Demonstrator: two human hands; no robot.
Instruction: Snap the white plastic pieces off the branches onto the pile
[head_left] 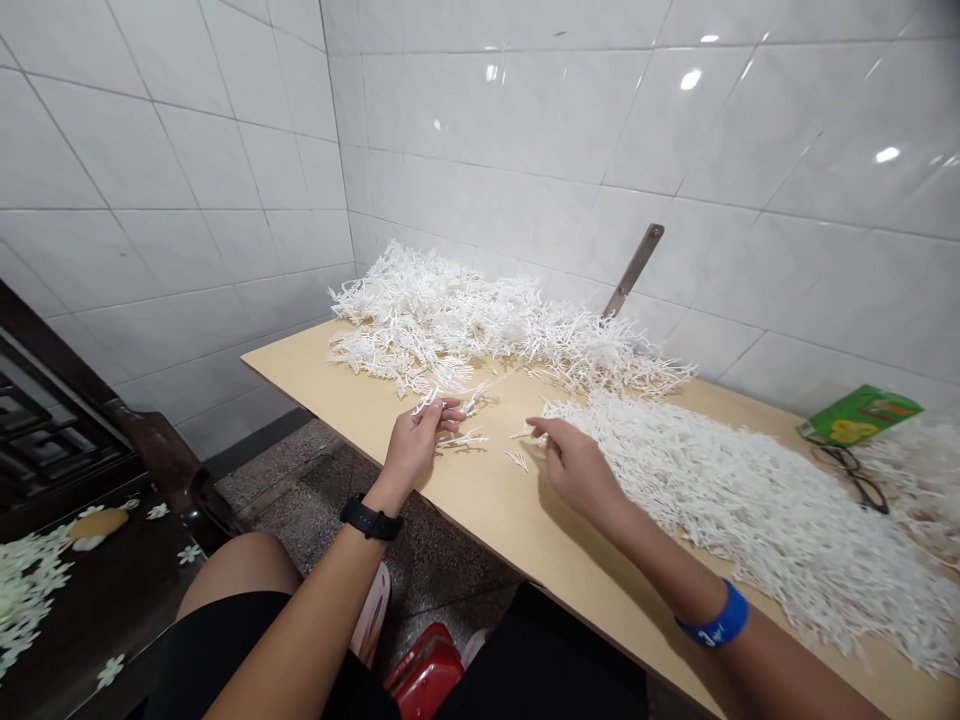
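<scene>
My left hand [415,440] is closed in a pinch on a white branched plastic sprig [474,400], whose thin twigs stick out past the fingers. To its right, my right hand [581,468] is bent over the table with index finger and thumb drawn together. A small white twig piece [519,435] shows at its fingertips. Just below lie a few loose cut twig bits [517,460]. Another white sprig [463,439] rests on the board beside my left fingers.
A large heap of white branched sprigs [480,310] lies along the wall on the wooden tabletop [495,510]. Small white pieces [720,490] are spread in a thick layer at right, near a green box [862,413] and dark-framed glasses [855,470]. A metal bracket [634,270] stands behind.
</scene>
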